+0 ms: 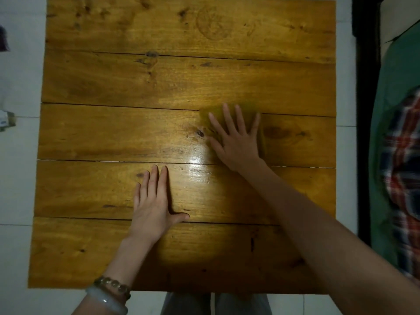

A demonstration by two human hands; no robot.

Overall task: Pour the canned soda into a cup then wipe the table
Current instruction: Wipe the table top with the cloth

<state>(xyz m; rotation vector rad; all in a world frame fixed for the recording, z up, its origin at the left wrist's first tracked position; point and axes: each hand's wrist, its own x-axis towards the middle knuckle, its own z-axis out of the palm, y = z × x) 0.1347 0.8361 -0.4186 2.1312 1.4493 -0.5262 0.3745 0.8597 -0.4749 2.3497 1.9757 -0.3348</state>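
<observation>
My right hand (236, 142) lies flat with fingers spread on a blurred olive-yellow cloth (261, 137), pressing it onto the wooden table (113, 76) right of centre. Most of the cloth is hidden under the hand, and its colour is close to the wood's. My left hand (154, 208) rests palm down on the bare wood nearer the front edge, fingers straight and thumb out. No can and no cup are in view.
A glossy highlight (197, 162) shines on the planks between my hands. White floor tiles (16, 178) surround the table. A dark frame (366, 110) and green and plaid fabric (400, 155) stand at the right. My knees (216, 303) show below the front edge.
</observation>
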